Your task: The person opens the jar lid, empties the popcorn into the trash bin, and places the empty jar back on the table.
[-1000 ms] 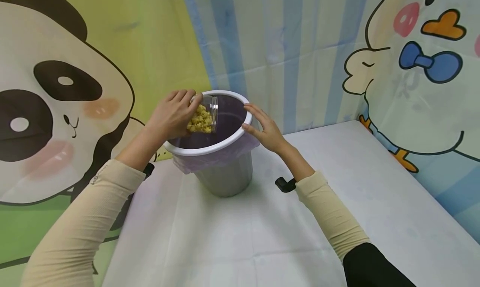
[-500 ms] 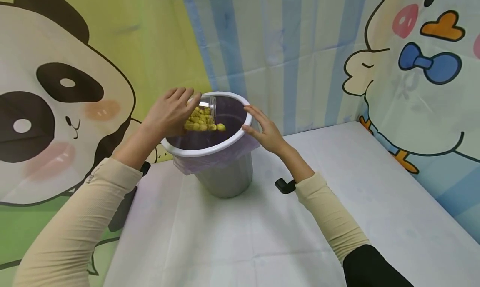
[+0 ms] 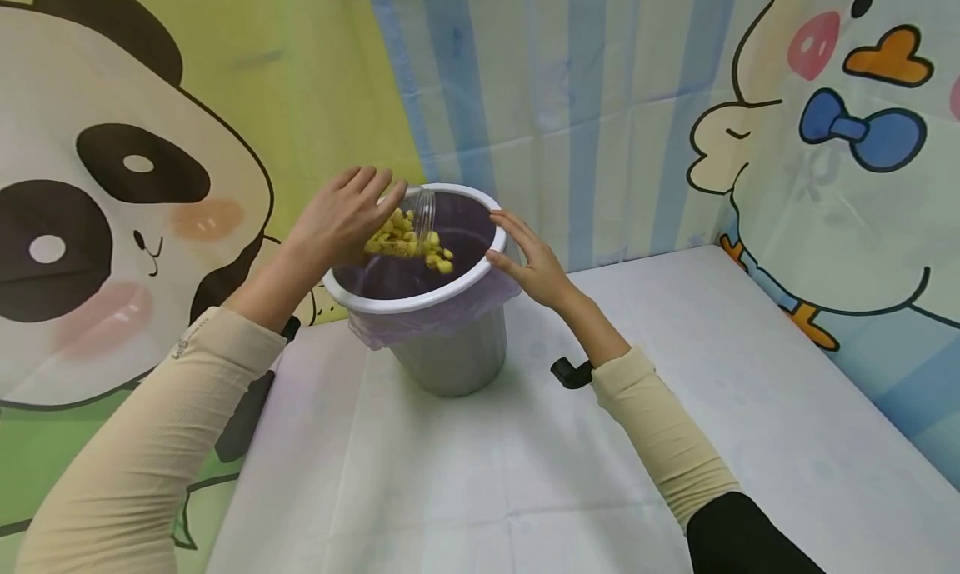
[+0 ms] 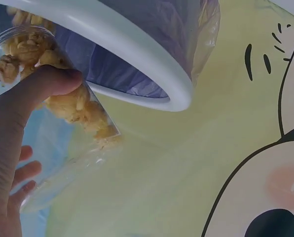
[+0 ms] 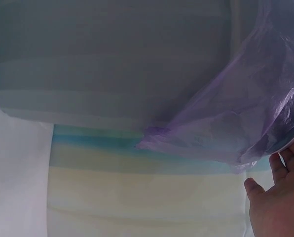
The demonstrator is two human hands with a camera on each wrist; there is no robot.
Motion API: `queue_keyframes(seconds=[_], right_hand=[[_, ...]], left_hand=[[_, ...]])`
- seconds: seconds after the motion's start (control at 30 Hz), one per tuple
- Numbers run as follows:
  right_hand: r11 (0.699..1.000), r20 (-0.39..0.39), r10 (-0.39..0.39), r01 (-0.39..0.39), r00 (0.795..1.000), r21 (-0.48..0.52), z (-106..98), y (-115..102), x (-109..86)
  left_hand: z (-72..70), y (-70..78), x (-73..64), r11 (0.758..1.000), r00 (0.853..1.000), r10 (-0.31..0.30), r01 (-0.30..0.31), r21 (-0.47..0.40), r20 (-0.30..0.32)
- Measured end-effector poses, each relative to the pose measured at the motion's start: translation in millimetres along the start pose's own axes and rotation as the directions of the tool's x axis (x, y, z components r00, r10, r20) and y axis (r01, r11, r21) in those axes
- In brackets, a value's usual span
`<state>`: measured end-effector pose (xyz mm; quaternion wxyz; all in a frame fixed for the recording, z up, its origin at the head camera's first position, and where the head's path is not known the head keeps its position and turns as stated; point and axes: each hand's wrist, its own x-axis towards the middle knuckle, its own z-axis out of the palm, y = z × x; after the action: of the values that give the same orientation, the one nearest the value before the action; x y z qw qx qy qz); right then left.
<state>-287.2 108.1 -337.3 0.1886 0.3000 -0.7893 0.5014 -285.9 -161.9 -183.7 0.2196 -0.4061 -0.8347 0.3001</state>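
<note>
My left hand [image 3: 341,220] grips a clear jar [image 3: 424,213] of yellow popcorn [image 3: 392,237], tipped on its side over the bin's opening. Several popcorn pieces [image 3: 438,260] spill from its mouth above the dark inside. In the left wrist view my thumb presses across the jar wall, with popcorn [image 4: 73,106] packed behind it. The grey bin [image 3: 453,357] stands upright, its white rim [image 3: 405,304] holding a purple liner bag [image 5: 216,128]. At the rim's right side my right hand [image 3: 536,266] rests with spread fingertips touching it; the right wrist view has those fingers beside the bag's edge.
The bin stands on a table under a white cloth [image 3: 450,491]. Behind the table hang a striped curtain [image 3: 525,116] and a panda-printed backdrop [image 3: 300,74]; a cartoon-printed sheet [image 3: 840,232] closes off the right side.
The jar has tipped further, and popcorn that was all inside a second ago now spills from its mouth. The left hand shifted slightly; the right hand stayed at the rim.
</note>
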Motion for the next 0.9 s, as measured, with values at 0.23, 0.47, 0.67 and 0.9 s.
queue_keyframes(seconds=[0.23,0.47,0.67,0.9], right_hand=[[1.0,-0.006,-0.01,0.01,1.0,0.002,-0.3,0.0,-0.3],[1.0,-0.011,-0.008,0.008,1.0,0.005,-0.6,0.3,-0.6],[1.0,-0.014,-0.012,0.012,1.0,0.002,0.3,1.7,-0.3],[1.0,-0.01,-0.012,0.012,1.0,0.007,1.3,2.1,0.4]], left_hand=[[-4.5,-1.2,1.2,0.999,0.999,0.035,-0.035,0.019,-0.007],[-10.3,-3.4,2.3,0.997,0.998,0.059,-0.06,0.047,0.015],[-13.2,-4.0,3.4,0.979,0.992,0.127,-0.126,0.16,-0.001],[-16.0,-1.3,5.8,0.957,0.982,0.184,-0.172,0.235,-0.031]])
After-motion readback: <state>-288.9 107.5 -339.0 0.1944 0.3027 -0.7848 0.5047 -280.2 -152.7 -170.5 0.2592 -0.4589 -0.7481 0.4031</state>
